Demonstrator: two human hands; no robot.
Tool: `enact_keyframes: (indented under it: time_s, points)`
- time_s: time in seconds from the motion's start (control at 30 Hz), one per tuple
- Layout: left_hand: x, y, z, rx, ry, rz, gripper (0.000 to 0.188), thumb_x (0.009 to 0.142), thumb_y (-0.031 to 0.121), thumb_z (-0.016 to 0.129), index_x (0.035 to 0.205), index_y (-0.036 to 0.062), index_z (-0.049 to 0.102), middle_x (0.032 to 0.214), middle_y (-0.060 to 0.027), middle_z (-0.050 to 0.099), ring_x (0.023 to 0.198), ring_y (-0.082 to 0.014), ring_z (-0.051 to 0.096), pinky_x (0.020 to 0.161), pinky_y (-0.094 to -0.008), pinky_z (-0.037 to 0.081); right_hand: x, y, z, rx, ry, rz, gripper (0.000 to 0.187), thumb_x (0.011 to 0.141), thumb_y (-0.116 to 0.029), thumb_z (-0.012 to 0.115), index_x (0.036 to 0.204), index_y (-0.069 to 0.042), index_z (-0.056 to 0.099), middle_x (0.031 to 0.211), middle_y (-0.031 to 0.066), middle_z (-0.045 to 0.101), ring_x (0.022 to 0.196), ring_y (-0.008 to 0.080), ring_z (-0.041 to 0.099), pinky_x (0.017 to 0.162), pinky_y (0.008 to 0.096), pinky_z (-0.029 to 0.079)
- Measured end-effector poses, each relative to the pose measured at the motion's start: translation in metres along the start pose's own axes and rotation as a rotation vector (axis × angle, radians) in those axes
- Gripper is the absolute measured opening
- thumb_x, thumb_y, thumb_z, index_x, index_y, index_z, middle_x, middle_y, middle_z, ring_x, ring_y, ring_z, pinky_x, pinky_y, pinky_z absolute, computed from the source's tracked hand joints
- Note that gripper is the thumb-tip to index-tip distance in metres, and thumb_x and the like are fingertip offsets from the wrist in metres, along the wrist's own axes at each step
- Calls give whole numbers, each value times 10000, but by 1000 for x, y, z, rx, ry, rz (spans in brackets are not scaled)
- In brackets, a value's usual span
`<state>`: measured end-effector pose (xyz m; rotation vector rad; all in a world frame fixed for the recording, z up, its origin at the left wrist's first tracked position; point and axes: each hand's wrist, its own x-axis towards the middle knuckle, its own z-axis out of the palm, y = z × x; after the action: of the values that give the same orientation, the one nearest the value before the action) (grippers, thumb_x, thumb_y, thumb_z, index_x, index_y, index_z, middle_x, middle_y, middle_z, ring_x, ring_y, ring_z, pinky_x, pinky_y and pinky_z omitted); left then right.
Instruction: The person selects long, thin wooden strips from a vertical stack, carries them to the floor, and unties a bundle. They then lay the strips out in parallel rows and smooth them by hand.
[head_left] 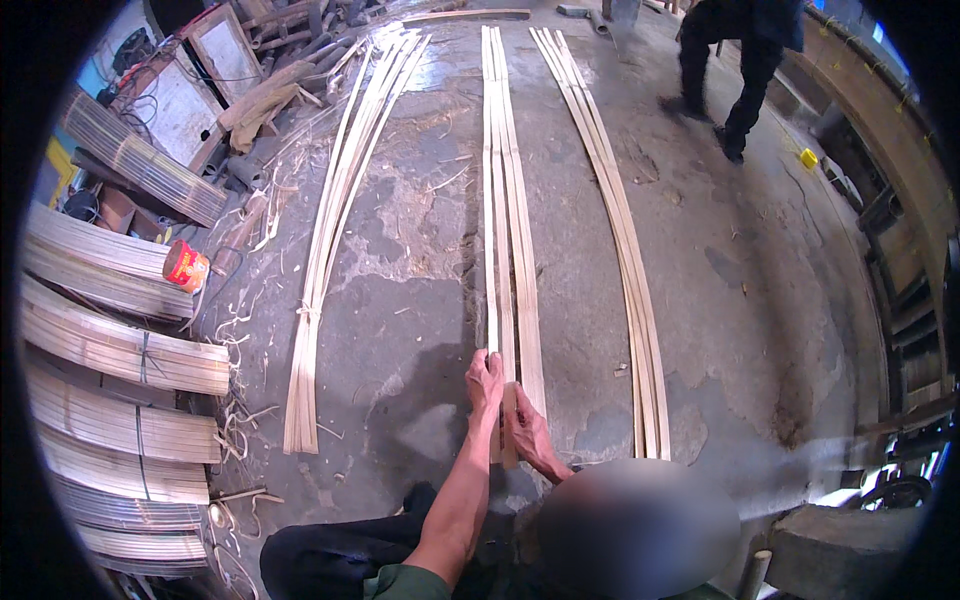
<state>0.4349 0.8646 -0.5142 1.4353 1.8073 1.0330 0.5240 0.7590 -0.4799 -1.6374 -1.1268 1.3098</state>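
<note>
Three long bunches of pale, flat wooden strips, possibly split bamboo, lie lengthwise on the floor. At the near end of the middle strips, my left hand is closed round the left edge. My right hand is lower and to the right, its fingers closed along a strip near the ends. Most of my right forearm is hidden by a blurred oval patch. To the left lies another bunch of strips, bound near its lower part. On the right the third bunch runs in a curve.
Several tied stacks of slats line the left side, with an orange-red tin on one. Curly shavings litter the floor beside them. Scrap wood is piled at the far left. A person in dark trousers is at the far right.
</note>
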Motion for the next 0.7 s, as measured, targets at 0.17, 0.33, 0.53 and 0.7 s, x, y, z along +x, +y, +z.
enact_keyframes:
  time_s: [0.17,0.33,0.53,0.7]
  points:
    - [0,5,4,-12,-47,-12,318,918,310,530,915,-5,572,802,-239,609,799,-397,612,728,-459,468,12,0,-8,-62,37,-48,555,982,-228,494,1480,-91,292,915,108,649,734,129,587,689,283,504]
    - [3,-7,-4,-71,-148,-102,337,909,310,549,874,-25,563,771,-229,581,701,-362,550,690,-437,446,14,3,-7,-52,8,-97,547,981,-233,510,1471,-91,313,1057,137,656,884,136,604,792,277,498]
    - [2,-8,-5,-517,-229,-285,362,918,315,578,802,-29,572,687,-91,536,670,-152,483,627,-328,415,13,9,-9,53,-50,-110,550,984,-201,523,1477,-101,302,1212,67,591,1004,99,537,881,249,458]
    - [2,2,-19,-332,-277,-231,396,902,331,615,734,-20,539,637,-21,445,637,-115,378,550,-339,355,13,4,-10,146,-161,-14,547,990,-202,517,1480,-105,294,1161,-2,562,947,73,499,844,219,437]
